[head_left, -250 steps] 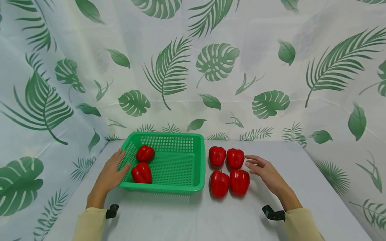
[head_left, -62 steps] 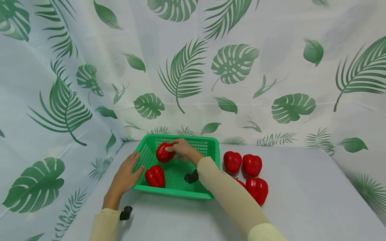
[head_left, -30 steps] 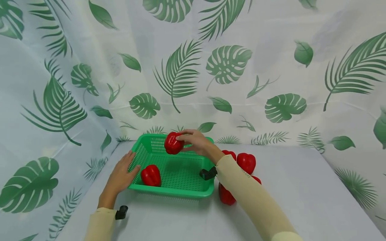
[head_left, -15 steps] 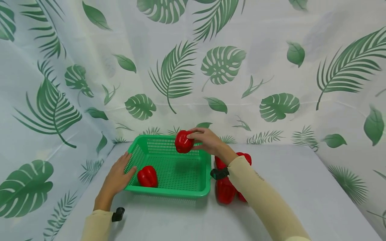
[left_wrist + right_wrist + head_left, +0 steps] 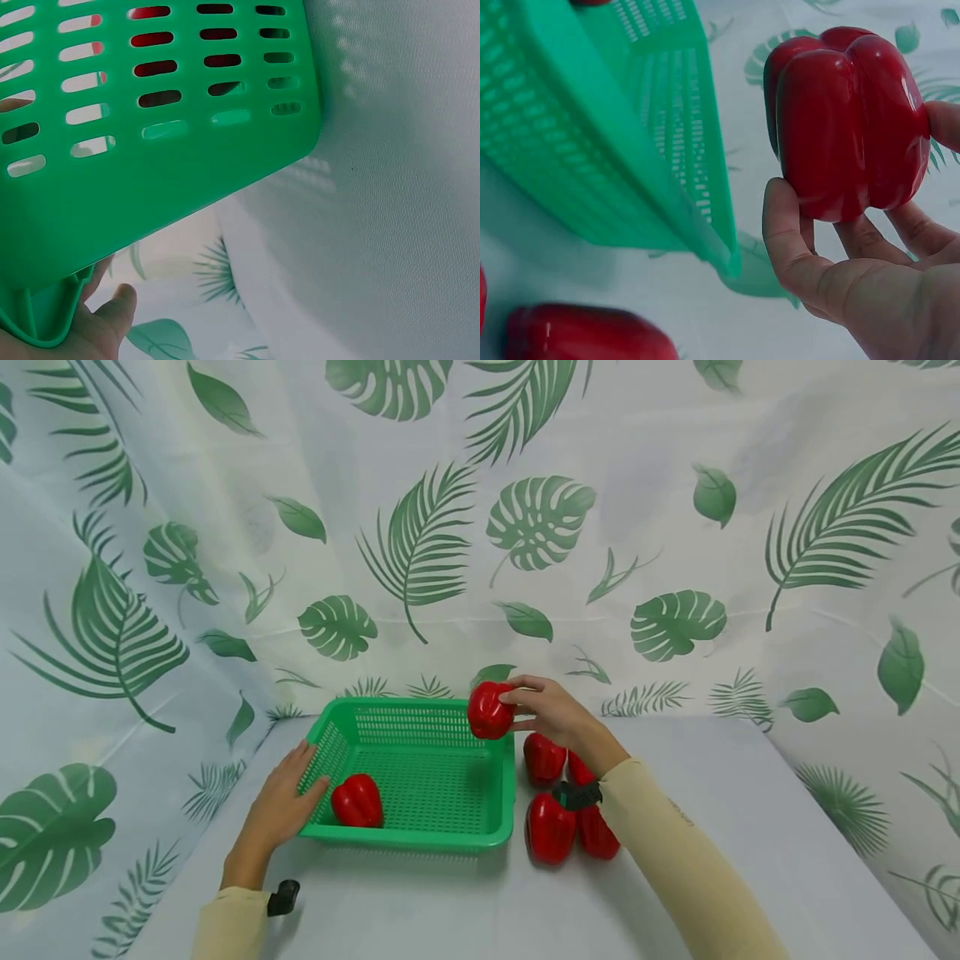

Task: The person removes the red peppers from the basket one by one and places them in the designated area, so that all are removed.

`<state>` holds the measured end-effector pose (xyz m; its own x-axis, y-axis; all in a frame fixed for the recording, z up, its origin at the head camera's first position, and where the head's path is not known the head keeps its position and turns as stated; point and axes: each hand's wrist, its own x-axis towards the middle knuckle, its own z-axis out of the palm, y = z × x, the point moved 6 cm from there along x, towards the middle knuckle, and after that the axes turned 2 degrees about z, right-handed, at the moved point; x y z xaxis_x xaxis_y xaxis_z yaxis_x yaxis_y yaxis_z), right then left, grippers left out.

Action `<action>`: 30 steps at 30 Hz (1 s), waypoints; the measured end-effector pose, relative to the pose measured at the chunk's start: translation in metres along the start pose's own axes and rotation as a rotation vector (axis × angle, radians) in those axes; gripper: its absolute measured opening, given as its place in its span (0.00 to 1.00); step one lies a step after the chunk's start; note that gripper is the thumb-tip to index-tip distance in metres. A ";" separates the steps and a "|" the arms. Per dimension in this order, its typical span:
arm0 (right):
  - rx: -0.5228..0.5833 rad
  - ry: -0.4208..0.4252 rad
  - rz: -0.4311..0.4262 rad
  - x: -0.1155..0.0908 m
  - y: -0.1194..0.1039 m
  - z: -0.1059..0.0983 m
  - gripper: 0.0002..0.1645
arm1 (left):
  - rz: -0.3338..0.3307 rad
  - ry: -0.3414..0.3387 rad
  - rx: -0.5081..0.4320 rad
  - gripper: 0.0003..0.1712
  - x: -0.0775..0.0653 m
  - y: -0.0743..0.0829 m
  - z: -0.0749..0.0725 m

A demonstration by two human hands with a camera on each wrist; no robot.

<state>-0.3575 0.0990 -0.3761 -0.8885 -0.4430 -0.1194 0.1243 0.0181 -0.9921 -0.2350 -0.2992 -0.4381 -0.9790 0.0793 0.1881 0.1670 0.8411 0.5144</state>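
Observation:
A glossy red bell pepper (image 5: 491,711) is held up by my right hand (image 5: 553,714), above the right end of the green plastic basket (image 5: 420,839). In the right wrist view the fingers and thumb grip the bell pepper (image 5: 847,124) from its sides and below, beside the basket wall (image 5: 607,142). My left hand (image 5: 277,802) rests on the basket's left rim, fingers fairly straight and thumb spread apart. One more red bell pepper (image 5: 357,800) lies inside, in the front left corner. Through the slots in the left wrist view, red shows behind the basket wall (image 5: 165,195).
Several red bell peppers stand on the white table right of the basket, including a front one (image 5: 551,828) and a back one (image 5: 543,760). My right wrist and sleeve partly cover others. A leaf-printed curtain (image 5: 450,527) hangs behind and at both sides.
My right hand has taken the back-left bell pepper from inside the basket, lifted it and carried it rightward to the basket's right end. My left hand has stayed on the left rim.

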 end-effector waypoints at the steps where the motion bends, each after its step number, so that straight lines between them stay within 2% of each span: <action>1: -0.001 0.007 0.002 -0.002 0.000 -0.003 0.29 | 0.001 -0.002 0.000 0.40 0.000 0.000 0.000; 10: -0.029 0.052 0.002 -0.017 0.003 -0.029 0.31 | -0.007 -0.007 0.006 0.41 0.001 0.000 -0.004; 18: -0.032 0.055 -0.021 -0.037 0.007 -0.053 0.31 | -0.014 -0.011 0.000 0.41 0.002 -0.002 0.001; 30: -0.030 0.119 -0.025 -0.058 0.013 -0.086 0.35 | -0.016 0.012 0.001 0.40 -0.001 0.000 0.002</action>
<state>-0.3423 0.2018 -0.3857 -0.9375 -0.3343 -0.0966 0.0896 0.0364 -0.9953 -0.2340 -0.2981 -0.4400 -0.9800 0.0595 0.1898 0.1512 0.8428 0.5166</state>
